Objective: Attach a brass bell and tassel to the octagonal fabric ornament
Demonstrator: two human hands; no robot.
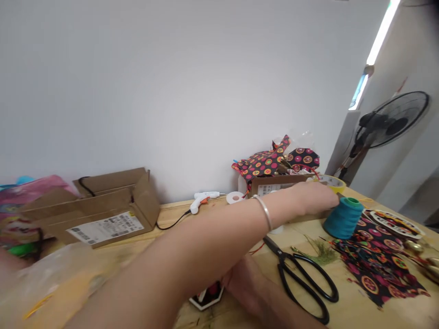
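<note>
My left hand [320, 199], with a bangle on its wrist, reaches across to the right. It is beside a teal cone of thread [344, 218], in front of a small cardboard box; its fingers are blurred and partly hidden. Under that forearm, my right hand [244, 284] is low on the wooden table, fingers closed at the edge of a white-rimmed hexagonal piece [206, 298] with dark patterned filling. The left arm covers part of this piece. Black-handled scissors [302, 278] lie just right of my right hand, near a tuft of green threads [321, 252].
A large open cardboard box [103, 208] and plastic bags [65, 278] are at left. Along the wall lie a glue gun [203, 199], a white tape roll [235, 197] and patterned fabric [264, 164]. Fabric pieces [380, 260] and gold bells [414, 247] are at right; a fan [394, 121] stands beyond.
</note>
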